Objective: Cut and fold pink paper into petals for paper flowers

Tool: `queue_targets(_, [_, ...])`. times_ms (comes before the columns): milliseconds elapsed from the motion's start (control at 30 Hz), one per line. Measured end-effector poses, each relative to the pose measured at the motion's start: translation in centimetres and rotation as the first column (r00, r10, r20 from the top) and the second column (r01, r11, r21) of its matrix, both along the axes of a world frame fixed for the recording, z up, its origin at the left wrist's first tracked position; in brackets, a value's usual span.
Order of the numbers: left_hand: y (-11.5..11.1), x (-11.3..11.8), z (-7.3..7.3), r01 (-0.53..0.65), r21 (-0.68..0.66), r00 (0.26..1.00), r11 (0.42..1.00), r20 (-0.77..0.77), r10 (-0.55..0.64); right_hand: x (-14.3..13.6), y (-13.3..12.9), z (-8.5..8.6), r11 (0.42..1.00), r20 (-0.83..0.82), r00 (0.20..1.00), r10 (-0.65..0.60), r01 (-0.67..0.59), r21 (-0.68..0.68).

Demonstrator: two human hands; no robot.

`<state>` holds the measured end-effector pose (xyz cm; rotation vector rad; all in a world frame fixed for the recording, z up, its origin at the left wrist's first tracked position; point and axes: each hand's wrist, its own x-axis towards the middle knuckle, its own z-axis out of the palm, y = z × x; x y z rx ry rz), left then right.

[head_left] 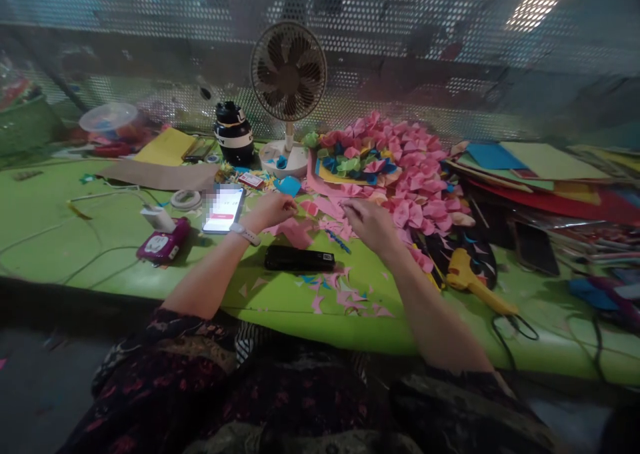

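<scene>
My left hand [273, 211], with a pale band on its wrist, is closed, fingers curled in, over loose pink paper. My right hand [367, 222] is closed too, its fingertips pinched together above pink paper pieces [330, 207]. Whatever either hand holds is too small to make out. A gap with pink cut paper lies between the hands. Nearer to me is a black stapler [300, 259] lying flat, with a small blue strip [339, 241] beyond its right end. A lit phone [223, 209] lies just left of my left wrist.
A large heap of folded pink paper pieces [415, 167] rises behind my right hand. At right lie a yellow glue gun [473, 281], a dark phone [536, 247] and coloured sheets [540, 161]. A fan [289, 71], black jug [234, 134] and purple power socket [163, 242] stand around. Paper scraps [347, 297] litter the front.
</scene>
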<state>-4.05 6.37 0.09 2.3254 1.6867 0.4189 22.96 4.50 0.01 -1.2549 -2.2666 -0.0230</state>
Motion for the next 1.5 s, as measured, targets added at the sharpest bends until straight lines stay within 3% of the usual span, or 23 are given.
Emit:
queue_targets(100, [0.3, 0.0, -0.9, -0.041, 0.015, 0.996, 0.999, 0.078, 0.04, 0.2, 0.1, 0.2, 1.0, -0.02, 1.0, -0.02, 0.02, 0.014])
queue_targets(233, [0.9, 0.3, -2.3, -0.071, 0.096, 0.971, 0.993, 0.235, 0.047, 0.8, 0.9, 0.3, 0.99, -0.237, 0.965, -0.112, 0.129, 0.057])
queue_targets(333, [1.4, 0.8, -2.8, -0.046, 0.113, 0.958, 0.993, 0.286, 0.012, 0.6, 0.8, 0.2, 0.996, -0.126, 0.989, -0.08, 0.074, -0.057])
queue_targets(500, [1.7, 1.2, -3.2, -0.041, 0.111, 0.979, 0.993, 0.204, 0.018, -1.1, -0.7, 0.7, 0.967, 0.058, 0.987, 0.149, -0.133, -0.217])
queue_targets(633, [1.4, 1.1, -3.8, -0.005, 0.068, 0.979, 0.998, 0.202, -0.009, -1.5, -1.3, 1.4, 0.892, 0.218, 0.95, 0.225, -0.111, -0.438])
queue_targets(733, [1.2, 1.1, -4.0, 0.0, 0.042, 0.974, 0.999, 0.227, -0.009, -1.3, -1.4, 1.9, 0.862, 0.26, 0.93, 0.259, -0.101, -0.496])
queue_targets(967, [1.2, 1.2, -3.9, 0.027, 0.025, 0.972, 0.999, 0.233, -0.032, -1.7, -1.7, 2.3, 0.851, 0.338, 0.904, 0.263, -0.053, -0.522])
queue_targets(1167, [1.0, 1.2, -4.0, 0.054, 0.03, 0.967, 0.998, 0.248, -0.06, -1.9, -1.8, 1.3, 0.854, 0.348, 0.889, 0.298, -0.086, -0.513])
queue_targets(1300, [0.7, 1.3, -3.6, 0.059, 0.039, 0.97, 0.998, 0.236, -0.066, -1.6, -1.8, 0.6, 0.869, 0.284, 0.911, 0.299, -0.137, -0.475])
queue_targets(1500, [0.6, 1.8, -3.4, 0.06, 0.063, 0.985, 0.996, 0.156, -0.069, -1.4, -1.9, 1.1, 0.908, 0.354, 0.898, 0.26, -0.103, -0.405])
